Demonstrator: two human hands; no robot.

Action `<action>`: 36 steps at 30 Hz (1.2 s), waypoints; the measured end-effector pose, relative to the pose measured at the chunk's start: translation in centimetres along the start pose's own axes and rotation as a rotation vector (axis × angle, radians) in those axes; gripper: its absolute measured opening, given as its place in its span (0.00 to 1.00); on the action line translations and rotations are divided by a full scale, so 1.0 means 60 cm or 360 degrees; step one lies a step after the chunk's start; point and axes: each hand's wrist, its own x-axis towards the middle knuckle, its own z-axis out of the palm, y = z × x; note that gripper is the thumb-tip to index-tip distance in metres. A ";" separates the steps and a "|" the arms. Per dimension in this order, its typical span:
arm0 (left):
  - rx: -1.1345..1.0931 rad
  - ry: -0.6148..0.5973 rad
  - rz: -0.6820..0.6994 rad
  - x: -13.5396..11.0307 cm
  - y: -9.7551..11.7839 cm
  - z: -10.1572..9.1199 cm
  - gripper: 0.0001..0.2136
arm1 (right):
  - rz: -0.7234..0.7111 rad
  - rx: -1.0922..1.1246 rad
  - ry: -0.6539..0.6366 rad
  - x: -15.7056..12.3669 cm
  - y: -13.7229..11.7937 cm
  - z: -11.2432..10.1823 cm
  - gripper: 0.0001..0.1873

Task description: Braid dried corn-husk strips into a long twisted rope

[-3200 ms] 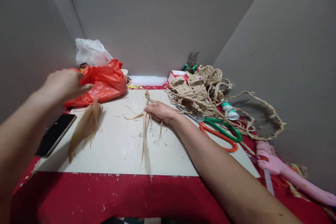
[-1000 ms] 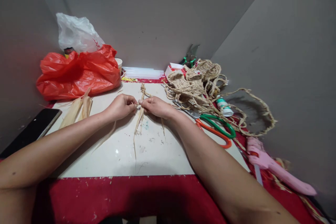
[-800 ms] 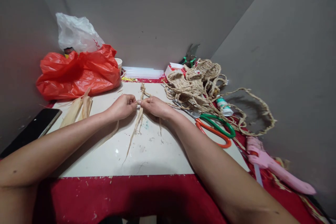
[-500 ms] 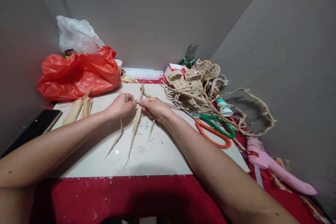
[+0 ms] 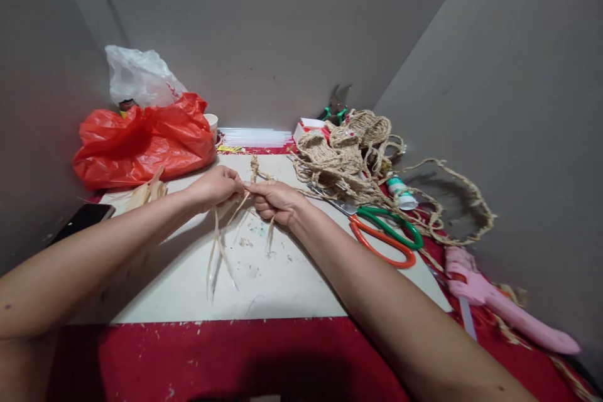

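Note:
Both hands meet over a white board point(image 5: 282, 270). My left hand point(image 5: 221, 188) is closed in a pinch on pale, dry corn husk strips point(image 5: 217, 251), whose loose ends hang below it. Close against its fingertips, my right hand point(image 5: 277, 200) grips the lower end of a short braid point(image 5: 254, 168) of the same husk. The braid's knotted top points away from me. One thin tail dangles under the right hand. Exactly how the strips cross between the fingers is hidden. More flat husks point(image 5: 148, 191) lie beyond my left forearm.
Coiled braided rope point(image 5: 339, 157) is heaped at the back right, near scissors point(image 5: 384, 232), a green-and-white tube point(image 5: 401, 190) and a pink glue gun point(image 5: 499, 304). Pruning shears point(image 5: 336, 105) and clear sticks point(image 5: 257, 137) are at the back. A red plastic bag point(image 5: 146, 141) and phone point(image 5: 85, 220) sit left.
The husk strip that hung long in the middle is now drawn left, with its end hanging by the other strip under my left hand. My right hand keeps its grip on the braid.

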 end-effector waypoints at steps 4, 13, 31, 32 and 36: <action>0.0148 -0.0067 -0.0006 0.003 0.008 -0.011 0.08 | -0.0118 -0.0223 0.0117 -0.001 0.001 0.005 0.19; -0.0054 -0.0233 -0.0220 0.003 0.031 -0.017 0.08 | -0.0267 -0.0370 0.0068 -0.001 0.003 -0.002 0.19; 0.0140 0.0072 0.0241 -0.034 -0.017 0.044 0.31 | -0.0162 0.0008 0.0108 -0.003 0.011 0.009 0.10; 0.0192 0.0038 0.0202 -0.037 -0.012 0.035 0.30 | -0.0150 -0.0007 0.0087 -0.004 0.008 0.006 0.09; 0.0312 0.0543 0.0502 -0.028 -0.005 -0.002 0.14 | -0.0046 -0.0067 -0.0077 -0.011 -0.003 -0.007 0.07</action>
